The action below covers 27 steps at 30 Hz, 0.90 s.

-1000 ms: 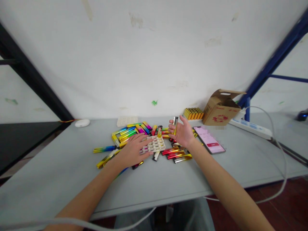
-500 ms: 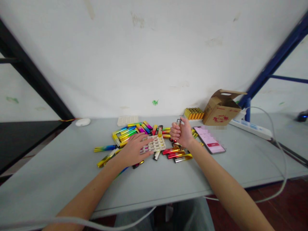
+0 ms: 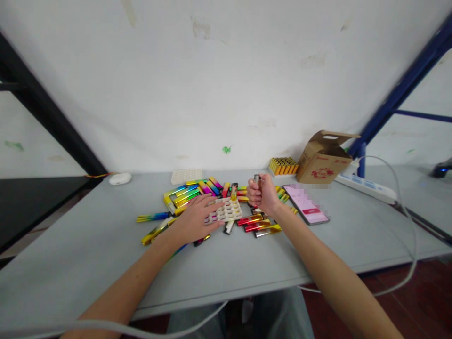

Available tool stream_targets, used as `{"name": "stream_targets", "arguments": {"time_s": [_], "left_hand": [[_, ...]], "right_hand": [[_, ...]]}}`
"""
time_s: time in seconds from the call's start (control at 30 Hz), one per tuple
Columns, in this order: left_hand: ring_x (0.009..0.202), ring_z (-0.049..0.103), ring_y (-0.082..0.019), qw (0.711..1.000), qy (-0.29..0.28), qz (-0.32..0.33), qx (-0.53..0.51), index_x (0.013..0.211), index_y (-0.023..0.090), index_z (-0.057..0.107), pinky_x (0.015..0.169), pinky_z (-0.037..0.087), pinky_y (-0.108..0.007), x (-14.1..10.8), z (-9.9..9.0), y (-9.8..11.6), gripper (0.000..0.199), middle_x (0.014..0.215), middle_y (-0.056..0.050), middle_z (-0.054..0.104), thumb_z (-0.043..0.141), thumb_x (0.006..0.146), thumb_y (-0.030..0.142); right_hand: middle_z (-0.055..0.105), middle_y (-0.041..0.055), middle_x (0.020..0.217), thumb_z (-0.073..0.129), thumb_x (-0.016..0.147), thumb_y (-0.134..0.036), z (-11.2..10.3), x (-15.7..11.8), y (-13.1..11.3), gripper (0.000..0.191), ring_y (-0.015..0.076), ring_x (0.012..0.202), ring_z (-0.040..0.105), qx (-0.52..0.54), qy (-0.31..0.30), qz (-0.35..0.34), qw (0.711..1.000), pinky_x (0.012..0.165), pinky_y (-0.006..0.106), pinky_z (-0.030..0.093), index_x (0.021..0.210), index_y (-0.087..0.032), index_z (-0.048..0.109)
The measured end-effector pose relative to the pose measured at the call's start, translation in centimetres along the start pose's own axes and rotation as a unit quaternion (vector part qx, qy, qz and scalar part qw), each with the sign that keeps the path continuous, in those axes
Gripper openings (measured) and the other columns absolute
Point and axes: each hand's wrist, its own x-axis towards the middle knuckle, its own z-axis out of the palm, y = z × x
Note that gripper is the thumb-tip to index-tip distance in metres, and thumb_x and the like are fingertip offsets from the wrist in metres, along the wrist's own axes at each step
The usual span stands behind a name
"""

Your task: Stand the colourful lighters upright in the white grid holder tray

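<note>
A white tray with rows of holes (image 3: pixel 229 210) lies among many shiny coloured lighters (image 3: pixel 188 195). One gold lighter (image 3: pixel 234 192) stands upright at the tray's back edge. My left hand (image 3: pixel 197 215) rests with spread fingers over the tray's left side, touching it. To the right of the tray, my right hand (image 3: pixel 263 194) is raised and closed around a lighter (image 3: pixel 257 178), whose metal top pokes up above the fist. Red and silver lighters (image 3: pixel 257 225) lie below my right hand.
Behind the pile lies a second white tray (image 3: pixel 186 176). At the back right are a block of upright orange-yellow lighters (image 3: pixel 283 166) and an open cardboard box (image 3: pixel 323 162). A phone (image 3: pixel 306 205), a power strip (image 3: pixel 367 187) and a white case (image 3: pixel 120 179) are also on the table.
My right hand has shifted slightly left, toward the tray, with the lighter still in its fist. My left hand has stayed on the tray.
</note>
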Motion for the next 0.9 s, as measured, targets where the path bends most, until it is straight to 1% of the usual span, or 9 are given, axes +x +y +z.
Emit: {"name": "stream_targets", "arguments": {"time_s": [0.17,0.27,0.4,0.57,0.77,0.9], "left_hand": [[0.124,0.047,-0.033,1.0,0.011,0.005,0.001,0.131,0.025,0.057,0.105,0.038,-0.054,-0.04,0.13,-0.14,0.05,0.132,-0.013,0.056,0.058,0.086,0.048],[0.124,0.048,-0.032,1.0,0.003,0.005,0.001,0.132,0.025,0.056,0.105,0.038,-0.053,-0.02,0.15,-0.15,0.051,0.131,-0.013,0.057,0.057,0.087,0.047],[0.123,0.048,-0.032,1.0,0.006,0.009,0.006,0.132,0.023,0.057,0.106,0.037,-0.053,-0.02,0.17,-0.11,0.05,0.131,-0.014,0.056,0.057,0.087,0.047],[0.122,0.049,-0.031,1.0,0.019,0.011,0.001,0.131,0.025,0.057,0.105,0.038,-0.053,-0.06,0.23,-0.19,0.049,0.13,-0.013,0.057,0.058,0.087,0.046],[0.121,0.05,-0.031,1.0,0.018,0.01,-0.003,0.13,0.025,0.057,0.104,0.039,-0.053,-0.1,0.18,-0.21,0.048,0.13,-0.012,0.057,0.059,0.086,0.045],[0.12,0.05,-0.031,1.0,0.026,0.011,-0.005,0.129,0.026,0.058,0.104,0.04,-0.052,-0.15,0.27,-0.25,0.048,0.129,-0.012,0.057,0.06,0.086,0.044]], "right_hand": [[0.016,-0.0094,0.047,0.034,0.083,-0.045,-0.05,0.13,0.33,0.036,0.0071,0.04,0.006,-0.017,0.004,0.004,1.0,0.033,0.017,0.011,0.056,-0.022,0.033],[0.017,-0.0093,0.047,0.034,0.082,-0.044,-0.11,0.18,0.41,0.035,0.007,0.04,0.007,-0.014,0.01,0.003,1.0,0.034,0.017,0.01,0.056,-0.021,0.033],[0.017,-0.0094,0.047,0.034,0.083,-0.046,-0.37,0.27,0.49,0.036,0.0067,0.039,0.008,-0.009,0.01,0.008,1.0,0.034,0.018,0.01,0.056,-0.022,0.032],[0.019,-0.0095,0.047,0.037,0.082,-0.048,-0.77,0.39,0.65,0.036,0.0064,0.039,0.009,-0.015,-0.002,0.014,1.0,0.034,0.017,0.011,0.058,-0.022,0.033],[0.018,-0.0095,0.046,0.035,0.079,-0.045,-0.55,0.23,0.6,0.033,0.0069,0.039,0.009,-0.021,0.002,0.004,1.0,0.034,0.018,0.01,0.056,-0.021,0.034],[0.017,-0.0096,0.046,0.034,0.08,-0.048,-0.44,0.15,0.53,0.036,0.0073,0.039,0.009,-0.02,0.006,-0.002,1.0,0.034,0.017,0.011,0.056,-0.022,0.033]]}}
